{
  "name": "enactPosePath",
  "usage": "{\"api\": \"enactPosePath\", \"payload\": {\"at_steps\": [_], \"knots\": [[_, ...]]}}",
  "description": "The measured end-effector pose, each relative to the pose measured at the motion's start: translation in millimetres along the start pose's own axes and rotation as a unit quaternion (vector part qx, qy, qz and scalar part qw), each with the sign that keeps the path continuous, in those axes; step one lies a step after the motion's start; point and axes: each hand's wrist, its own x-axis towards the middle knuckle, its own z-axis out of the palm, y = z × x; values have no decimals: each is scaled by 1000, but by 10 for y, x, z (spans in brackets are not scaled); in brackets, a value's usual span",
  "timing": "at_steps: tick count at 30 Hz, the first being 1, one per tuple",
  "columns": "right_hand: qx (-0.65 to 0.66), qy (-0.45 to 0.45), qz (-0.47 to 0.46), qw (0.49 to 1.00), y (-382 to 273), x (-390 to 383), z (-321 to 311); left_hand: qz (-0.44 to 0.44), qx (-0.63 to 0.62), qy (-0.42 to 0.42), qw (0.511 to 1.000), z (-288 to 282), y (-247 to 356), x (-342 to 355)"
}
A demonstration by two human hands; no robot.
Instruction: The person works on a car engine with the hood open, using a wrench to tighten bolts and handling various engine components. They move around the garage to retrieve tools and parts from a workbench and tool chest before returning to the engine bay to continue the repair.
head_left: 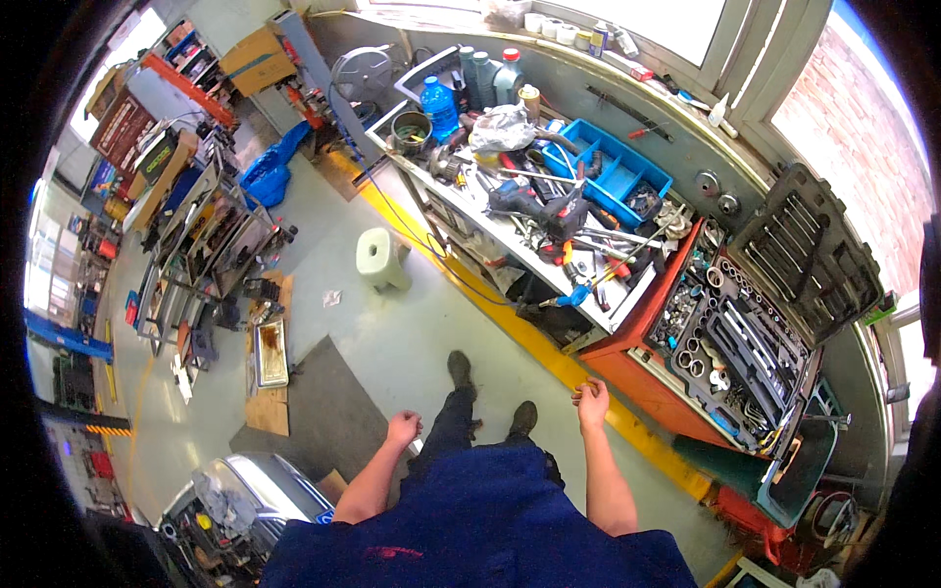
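My left hand point(403, 427) hangs low at my side over the floor, fingers curled; whether it holds anything is too small to tell. My right hand point(590, 400) is raised a little beside the red tool cabinet point(619, 370), fingers bent in; what they hold, if anything, I cannot make out. On the cabinet lies an open socket set case point(792, 257) with wrenches and sockets. Left of it, a white workbench point(624, 307) carries a black power tool point(564, 215), a blue divided tray point(608, 167), bottles and several loose tools.
A pale stool point(380, 259) stands before the bench, where an air hose point(437, 247) crosses. Carts point(201, 250), a metal pan point(272, 353) on cardboard and car bodywork point(284, 475) are on my left. Blue plastic sheeting point(263, 176) lies farther back.
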Motion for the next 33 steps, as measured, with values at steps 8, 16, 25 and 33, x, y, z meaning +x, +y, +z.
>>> {"api": "enactPosePath", "payload": {"at_steps": [8,16,25,33], "knots": [[2,84,-15,996,-149,98,302,153,157,-140,965,58,216,1914],[57,233,-36,970,-693,-63,620,240,189,-220,926,407,1342,3480],[-6,337,-114,934,-1697,0,1159,269,141,-268,914,712,2506,3965],[-165,145,-231,948,-3370,1640,2270,188,-6,-273,943,629,4007,2857]]}}
